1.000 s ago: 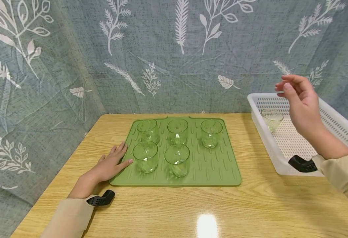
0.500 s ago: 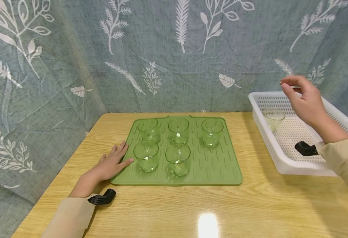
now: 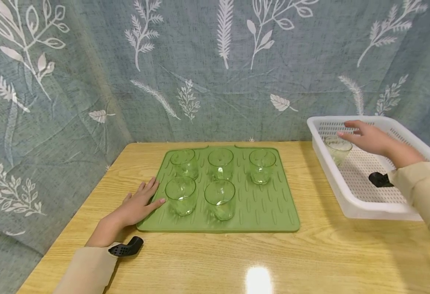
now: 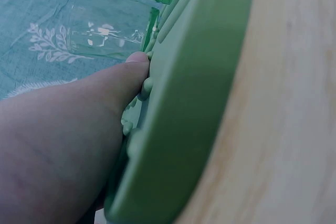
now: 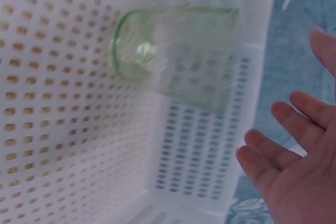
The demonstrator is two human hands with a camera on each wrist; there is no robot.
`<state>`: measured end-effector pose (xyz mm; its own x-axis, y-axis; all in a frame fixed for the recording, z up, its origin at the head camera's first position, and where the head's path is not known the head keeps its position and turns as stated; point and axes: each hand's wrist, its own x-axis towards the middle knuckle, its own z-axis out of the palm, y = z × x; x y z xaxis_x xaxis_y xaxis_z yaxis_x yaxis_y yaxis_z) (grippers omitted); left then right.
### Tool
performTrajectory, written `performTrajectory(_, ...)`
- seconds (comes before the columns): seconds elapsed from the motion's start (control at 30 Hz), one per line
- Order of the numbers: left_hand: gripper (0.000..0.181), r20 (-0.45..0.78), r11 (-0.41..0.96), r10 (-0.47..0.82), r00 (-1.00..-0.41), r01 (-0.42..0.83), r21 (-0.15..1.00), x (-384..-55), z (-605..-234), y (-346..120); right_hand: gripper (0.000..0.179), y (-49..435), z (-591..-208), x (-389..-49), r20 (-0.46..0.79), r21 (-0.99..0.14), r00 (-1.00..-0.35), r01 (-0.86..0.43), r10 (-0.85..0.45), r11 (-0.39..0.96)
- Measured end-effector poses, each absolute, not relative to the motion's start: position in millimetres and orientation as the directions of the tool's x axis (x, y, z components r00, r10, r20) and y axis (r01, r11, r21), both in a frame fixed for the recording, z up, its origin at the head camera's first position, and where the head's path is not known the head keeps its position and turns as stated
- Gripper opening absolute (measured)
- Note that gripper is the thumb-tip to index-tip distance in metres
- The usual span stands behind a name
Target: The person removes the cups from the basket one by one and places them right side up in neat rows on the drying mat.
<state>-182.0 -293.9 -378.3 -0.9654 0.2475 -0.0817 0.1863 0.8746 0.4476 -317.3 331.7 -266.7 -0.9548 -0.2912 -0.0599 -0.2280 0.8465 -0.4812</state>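
Observation:
My left hand (image 3: 135,207) rests with spread fingers on the left edge of the green drying mat (image 3: 263,212); its thumb lies on the mat beside the front-left glass (image 3: 181,198). In the left wrist view the thumb (image 4: 118,80) presses on the ribbed mat surface. My right hand (image 3: 371,138) is over the white basket (image 3: 351,204), fingers apart and holding nothing. Just below its fingertips, a clear greenish glass (image 3: 337,150) stands in the basket's far-left corner. In the right wrist view the same glass (image 5: 178,51) shows a little away from the fingers.
Several more green-tinted glasses stand upright on the mat, among them a front one (image 3: 220,200) and a back-right one (image 3: 262,165). The wooden table (image 3: 185,261) reaches a patterned curtain (image 3: 200,73) behind. The basket's raised wall stands right of the mat.
My right hand has come down from above the basket's back rim toward the glass in it, its fingers spreading. The left hand stays on the mat edge.

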Motion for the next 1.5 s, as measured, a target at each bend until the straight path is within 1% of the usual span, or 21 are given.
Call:
performTrajectory(0.13,0.083,-0.082,0.872,0.252,-0.964,0.190,0.452,-181.8,-379.2,-293.7,0.088,339.7,-277.6,-320.0,-0.117,-0.503,-0.944,-0.211,-0.308,0.838)
performTrajectory(0.3,0.082,-0.080,0.867,0.251,-0.965,0.187,0.462,-181.5,-376.3,-293.1,0.096,342.9,-283.0,-323.0,-0.148,-0.545,-0.935,-0.195,-0.322,0.815)
performTrajectory(0.5,0.083,-0.081,0.871,0.251,-0.965,0.189,0.454,-182.1,-375.0,-293.0,0.102,340.6,-287.9,-326.0,-0.201,-0.554,-0.917,-0.182,-0.343,0.812)
performTrajectory(0.73,0.082,-0.069,0.876,0.250,-0.966,0.196,0.440,-182.6,-375.8,-295.1,0.101,335.4,-295.9,-327.6,-0.251,-0.575,-0.906,-0.143,-0.340,0.806)
performTrajectory(1.03,0.082,-0.073,0.872,0.253,-0.965,0.195,0.449,-182.9,-377.0,-296.0,0.092,334.3,-299.0,-327.6,-0.262,-0.601,-0.901,-0.128,-0.345,0.789)
performTrajectory(1.2,0.082,-0.080,0.870,0.251,-0.965,0.189,0.455,-182.2,-377.4,-296.6,0.093,333.9,-300.2,-328.0,-0.272,-0.607,-0.897,-0.121,-0.348,0.785)
performTrajectory(1.5,0.083,-0.091,0.866,0.250,-0.964,0.180,0.467,-181.7,-376.6,-295.7,0.098,338.0,-294.4,-325.0,-0.277,-0.574,-0.906,-0.110,-0.319,0.811)
